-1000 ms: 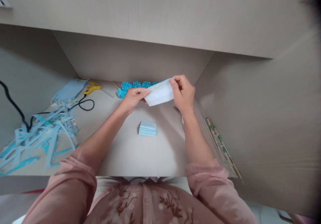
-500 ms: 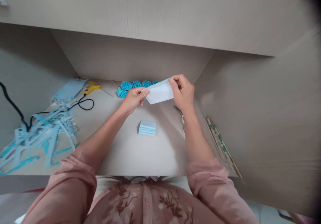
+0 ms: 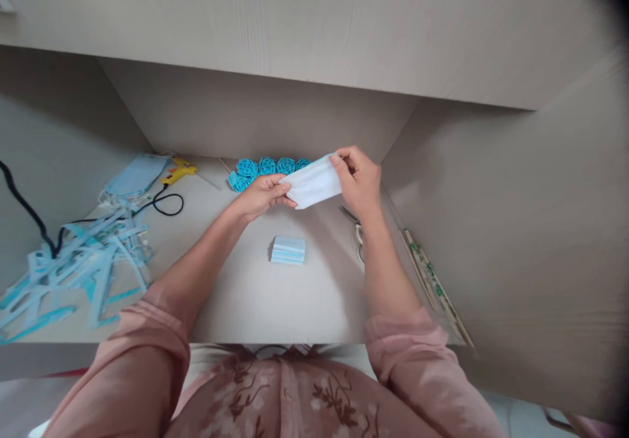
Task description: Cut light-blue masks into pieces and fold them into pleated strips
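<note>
White sheet (image 3: 315,184) pinched at both ends, right hand (image 3: 362,181) steady, left hand (image 3: 261,197) just shifting its fingers toward the lower corner, apparently adjusting the hold.

On my remote feed, muted light leaves soft shadow below the white sheet (image 3: 314,183), blurred blackness far to its right.

I wear a dusty-pink shirt (image 3: 268,418) with a placket (image 3: 289,408) down the front, brown leafy sprigs (image 3: 339,401) and pale blotches (image 3: 362,416) on either side. My plain pink sleeves (image 3: 137,363) end in soft, bunched folds (image 3: 405,330).
</note>
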A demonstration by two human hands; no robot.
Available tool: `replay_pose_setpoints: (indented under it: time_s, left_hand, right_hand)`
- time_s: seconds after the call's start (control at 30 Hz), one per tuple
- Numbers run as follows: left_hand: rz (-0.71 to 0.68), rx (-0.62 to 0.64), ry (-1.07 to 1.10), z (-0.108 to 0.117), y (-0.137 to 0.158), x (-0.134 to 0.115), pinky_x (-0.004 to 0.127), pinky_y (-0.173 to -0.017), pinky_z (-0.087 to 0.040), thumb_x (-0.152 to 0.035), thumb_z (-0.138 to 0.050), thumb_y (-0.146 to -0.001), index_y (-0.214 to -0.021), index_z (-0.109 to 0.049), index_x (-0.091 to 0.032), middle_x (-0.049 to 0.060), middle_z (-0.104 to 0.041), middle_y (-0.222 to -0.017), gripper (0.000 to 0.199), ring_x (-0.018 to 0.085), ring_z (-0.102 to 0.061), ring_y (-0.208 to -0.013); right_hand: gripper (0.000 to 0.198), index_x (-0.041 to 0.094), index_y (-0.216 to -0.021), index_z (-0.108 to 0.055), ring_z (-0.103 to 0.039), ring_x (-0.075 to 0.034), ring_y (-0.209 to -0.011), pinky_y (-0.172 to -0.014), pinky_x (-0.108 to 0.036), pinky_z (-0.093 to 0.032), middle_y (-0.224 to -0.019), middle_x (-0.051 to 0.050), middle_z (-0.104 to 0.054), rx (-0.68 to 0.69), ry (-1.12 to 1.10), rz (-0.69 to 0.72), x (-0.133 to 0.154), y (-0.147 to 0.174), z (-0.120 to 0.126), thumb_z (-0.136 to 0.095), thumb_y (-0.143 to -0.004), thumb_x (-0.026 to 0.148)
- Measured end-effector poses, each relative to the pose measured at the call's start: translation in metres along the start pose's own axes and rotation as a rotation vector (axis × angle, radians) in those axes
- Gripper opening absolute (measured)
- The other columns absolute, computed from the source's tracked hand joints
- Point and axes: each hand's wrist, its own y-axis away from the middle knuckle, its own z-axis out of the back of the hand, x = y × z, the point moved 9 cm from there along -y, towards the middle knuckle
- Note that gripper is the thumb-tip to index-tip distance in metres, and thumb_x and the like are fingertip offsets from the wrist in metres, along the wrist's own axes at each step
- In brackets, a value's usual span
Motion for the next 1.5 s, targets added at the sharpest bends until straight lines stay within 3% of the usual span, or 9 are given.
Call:
replay_pose_setpoints:
  time_s: [0.3, 0.57, 0.83, 1.0, 1.13, 1.23, 1.3, 1.37, 1.5]
  left_hand:
    - [0.030, -0.096, 0.002, 0.010, -0.002, 0.008, 0.025, -0.063, -0.059, -0.042, -0.085, -0.063, -0.086, -0.072, -0.012, 0.006, -0.072, -0.084, 0.041, 0.015, -0.068, -0.073]
    - [0.036, -0.105, 0.159, 0.010, -0.002, 0.011, 0.032, -0.083, -0.061, -0.027, -0.084, -0.065, -0.082, -0.072, -0.010, 0.007, -0.072, -0.091, 0.027, 0.015, -0.070, -0.082]
    - [-0.026, -0.084, 0.118, 0.002, -0.001, 0.001, 0.028, -0.072, -0.061, -0.035, -0.084, -0.066, -0.083, -0.064, -0.012, 0.001, -0.066, -0.079, 0.034, 0.012, -0.068, -0.071]
    - [-0.022, -0.023, -0.009, 0.004, -0.001, 0.003, 0.026, -0.067, -0.057, -0.043, -0.087, -0.059, -0.071, -0.057, -0.013, -0.002, -0.062, -0.070, 0.044, 0.011, -0.065, -0.065]
    - [-0.028, -0.004, -0.192, 0.014, -0.002, 0.000, 0.023, -0.062, -0.049, -0.044, -0.084, -0.064, -0.072, -0.060, -0.013, 0.000, -0.064, -0.070, 0.040, 0.010, -0.061, -0.062]
    - [-0.098, -0.020, -0.326, 0.013, 0.002, -0.017, 0.024, -0.076, -0.048, -0.040, -0.082, -0.067, -0.087, -0.066, -0.014, 0.005, -0.069, -0.090, 0.036, 0.014, -0.064, -0.083]
    - [-0.161, -0.017, -0.373, 0.005, 0.007, -0.031, 0.027, -0.085, -0.046, -0.043, -0.075, -0.073, -0.106, -0.067, -0.017, 0.009, -0.067, -0.113, 0.042, 0.018, -0.063, -0.100]
    - [-0.201, -0.003, -0.437, -0.005, 0.011, -0.040, 0.028, -0.087, -0.045, -0.044, -0.071, -0.077, -0.113, -0.065, -0.018, 0.010, -0.065, -0.122, 0.045, 0.021, -0.060, -0.108]
    - [-0.196, -0.011, -0.616, -0.014, 0.012, -0.036, 0.024, -0.070, -0.044, -0.046, -0.066, -0.078, -0.092, -0.069, -0.016, 0.004, -0.069, -0.091, 0.032, 0.018, -0.062, -0.087]
  right_hand:
    - [0.030, 0.022, -0.085, -0.062, -0.046, -0.011, -0.059, -0.059, -0.026, -0.038, -0.064, 0.003, -0.055, 0.020, 0.007, -0.012, -0.002, 0.001, -0.006, -0.052, -0.092, 0.049]
    - [0.027, 0.022, -0.084, -0.061, -0.045, -0.011, -0.058, -0.058, -0.025, -0.037, -0.063, 0.004, -0.053, 0.013, -0.007, -0.003, -0.002, 0.001, -0.004, -0.053, -0.091, 0.046]
    - [0.025, 0.022, -0.084, -0.061, -0.046, -0.011, -0.058, -0.057, -0.025, -0.038, -0.063, 0.004, -0.054, 0.018, -0.020, -0.015, -0.003, 0.000, -0.005, -0.054, -0.091, 0.045]
    - [0.025, 0.022, -0.085, -0.063, -0.048, -0.012, -0.060, -0.060, -0.026, -0.039, -0.065, 0.003, -0.056, 0.025, 0.007, 0.010, -0.001, 0.001, -0.003, -0.054, -0.091, 0.045]
    - [0.023, 0.023, -0.086, -0.064, -0.049, -0.012, -0.059, -0.060, -0.025, -0.039, -0.065, 0.003, -0.056, 0.071, 0.007, 0.027, 0.004, 0.003, -0.007, -0.054, -0.091, 0.043]
    - [0.024, 0.023, -0.088, -0.065, -0.051, -0.011, -0.060, -0.061, -0.025, -0.039, -0.070, 0.002, -0.061, 0.123, 0.025, 0.062, 0.010, 0.005, -0.017, -0.053, -0.093, 0.042]
    - [0.025, 0.023, -0.090, -0.066, -0.053, -0.011, -0.062, -0.062, -0.025, -0.039, -0.074, 0.001, -0.065, 0.186, 0.052, 0.102, 0.016, 0.008, -0.028, -0.050, -0.095, 0.042]
    - [0.025, 0.024, -0.091, -0.066, -0.055, -0.012, -0.063, -0.062, -0.025, -0.038, -0.076, 0.001, -0.067, 0.256, 0.077, 0.143, 0.021, 0.012, -0.041, -0.049, -0.095, 0.041]
    - [0.024, 0.024, -0.091, -0.067, -0.056, -0.012, -0.064, -0.064, -0.025, -0.038, -0.076, 0.001, -0.067, 0.347, 0.094, 0.186, 0.029, 0.020, -0.058, -0.050, -0.095, 0.040]
